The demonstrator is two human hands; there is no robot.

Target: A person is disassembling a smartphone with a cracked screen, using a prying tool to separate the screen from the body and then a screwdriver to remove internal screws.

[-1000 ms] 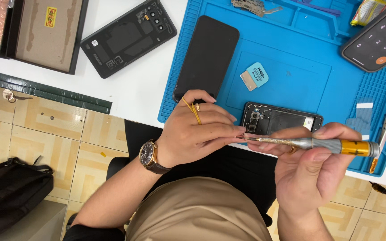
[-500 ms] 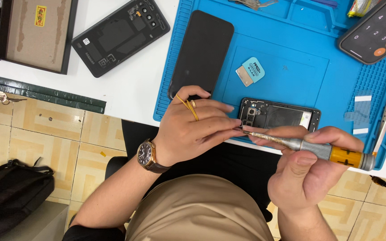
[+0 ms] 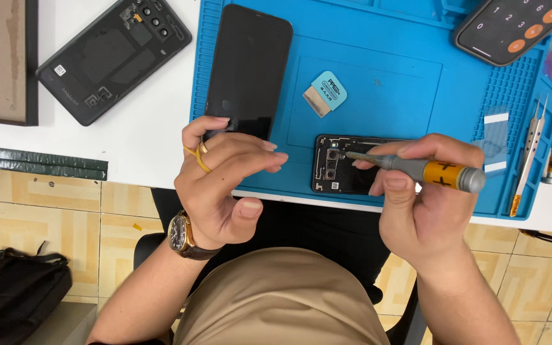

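A: Where is the opened phone [image 3: 346, 172]?

B: At the near edge of the blue mat [image 3: 378, 96] on the table [image 3: 142, 137], back side up with its camera lenses showing; the right hand [image 3: 426, 204] is closed around a screwdriver [image 3: 416, 168] with a grey shaft and orange handle, the tip resting on the phone's upper left corner.

A: And the left hand [image 3: 222, 185]?

B: Just beside the phone, not touching it; fingers loosely curled and apart, holding nothing I can see; a yellow band loops around one finger.

A: How would the phone handle?

B: Light, stiff and thin, I'd judge; the exposed parts look fragile, so the frame edges are the place to hold it; the driver is slim and likely slippery, best gripped on its knurled shaft.

A: Anything close by?

B: A black screen panel [image 3: 248, 70] further up the mat; a dark back cover [image 3: 113, 57] on the white table.
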